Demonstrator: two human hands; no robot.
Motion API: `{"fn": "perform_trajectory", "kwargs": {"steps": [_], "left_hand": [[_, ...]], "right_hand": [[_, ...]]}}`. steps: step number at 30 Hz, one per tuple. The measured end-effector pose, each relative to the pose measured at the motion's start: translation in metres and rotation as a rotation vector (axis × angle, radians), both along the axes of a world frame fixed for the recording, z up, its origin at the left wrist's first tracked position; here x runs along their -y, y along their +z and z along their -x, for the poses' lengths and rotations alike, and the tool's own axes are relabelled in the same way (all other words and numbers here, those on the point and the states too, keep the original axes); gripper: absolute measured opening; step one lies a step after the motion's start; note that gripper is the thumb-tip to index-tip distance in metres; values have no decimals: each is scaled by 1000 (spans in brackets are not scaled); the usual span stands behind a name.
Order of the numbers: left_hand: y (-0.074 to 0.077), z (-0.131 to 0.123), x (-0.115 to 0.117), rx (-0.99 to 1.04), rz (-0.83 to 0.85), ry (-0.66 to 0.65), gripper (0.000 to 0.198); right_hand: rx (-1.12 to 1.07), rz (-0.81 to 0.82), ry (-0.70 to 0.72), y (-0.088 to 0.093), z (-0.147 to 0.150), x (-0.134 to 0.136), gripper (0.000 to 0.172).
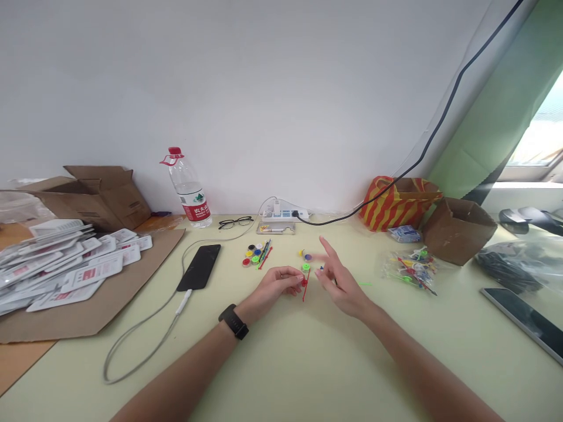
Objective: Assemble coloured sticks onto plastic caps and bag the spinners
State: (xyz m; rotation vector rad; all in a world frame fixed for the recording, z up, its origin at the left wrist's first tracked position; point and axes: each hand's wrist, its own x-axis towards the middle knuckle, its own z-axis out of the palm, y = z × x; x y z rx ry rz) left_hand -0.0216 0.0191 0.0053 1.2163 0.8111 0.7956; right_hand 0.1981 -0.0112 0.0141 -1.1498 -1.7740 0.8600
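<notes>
My left hand (284, 282), with a black watch on its wrist, pinches a small red and green plastic toy (305, 282) between thumb and fingertips. A thin red stick runs along it, and a green round part (305, 268) sits at its top. Just to the right, my right hand (341, 281) is raised with the index finger stretched out and the thumb apart, partly smeared by motion. A small dark blue piece (322, 268) shows by its thumb; whether it touches the hand is unclear. Beyond the hands lie a yellow piece (301, 252) and a blue round piece (308, 257).
Coloured discs (250, 254) and thin sticks (265, 254) lie left of centre. A phone (200, 268) on a cable, a water bottle (190, 190) and glasses (236, 222) are further left. A bag of plastic parts (413, 269) lies right. A power strip (285, 215) stands against the wall.
</notes>
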Motion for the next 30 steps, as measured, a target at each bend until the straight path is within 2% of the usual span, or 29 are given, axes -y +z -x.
{"fn": "perform_trajectory", "kwargs": {"steps": [2,4,8,12,20,24,26,28,30], "left_hand": [[0,1,0,-8,-10,-2,31],[0,1,0,-19,-17,-1,32],[-1,2,0,-19,-20,6,32],[0,1,1,-16,-5,-2,29],[0,1,0,0,10,1,26],[-1,1,0,11,20,-2,25],[-1,1,0,21,25,11,26],[-1,0,0,35,30,35,28],[0,-1,0,46,35,62,29]], "right_hand": [[-1,163,37,-3,-1,-2,53],[23,211,39,-8,-2,-6,47],[102,78,14,-17,0,-10,54],[146,64,17,-20,1,-9,57],[163,36,24,-18,1,-8,46],[89,0,-13,-17,3,-5,42],[24,20,-42,-16,4,-5,47],[-62,75,-70,-13,4,-5,59],[-150,206,-56,-8,1,-6,64]]}}
